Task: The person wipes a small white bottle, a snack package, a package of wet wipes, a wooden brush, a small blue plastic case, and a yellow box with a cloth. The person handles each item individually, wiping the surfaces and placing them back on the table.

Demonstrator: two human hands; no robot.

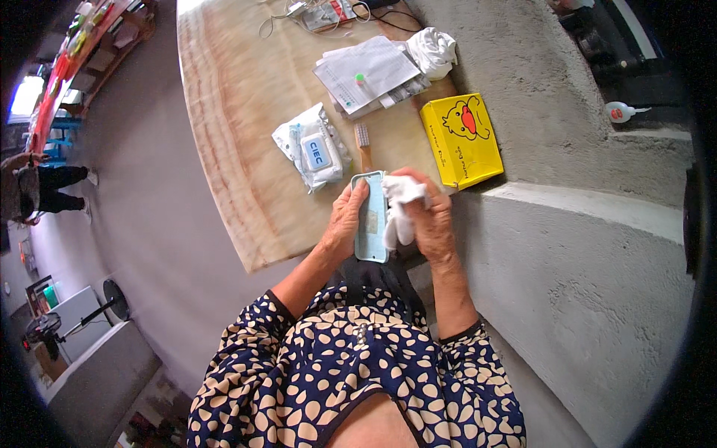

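My left hand (346, 218) is closed on the long side of a light blue phone case (371, 224), its thumb on the inner face near the top. The open inside of the case faces up and shows a tan patch in the middle. In my right hand (435, 221) is a white cloth glove (401, 213), bunched at the top with finger-like ends hanging down. The glove lies against the right edge of the case. Just beyond the case, a wooden-handled brush (363, 143) rests on the table, bristles up. Left of it sits a white and blue pack of wipes (317, 154).
The marbled table (231, 149) has papers (370, 71) with a small green-topped item (360, 78) on them. A white cloth bundle (433, 52), a yellow duck-printed box (463, 140) and cables (340, 16) lie around them. A grey wall ledge (582, 209) borders the right. Another person (56, 187) stands far left.
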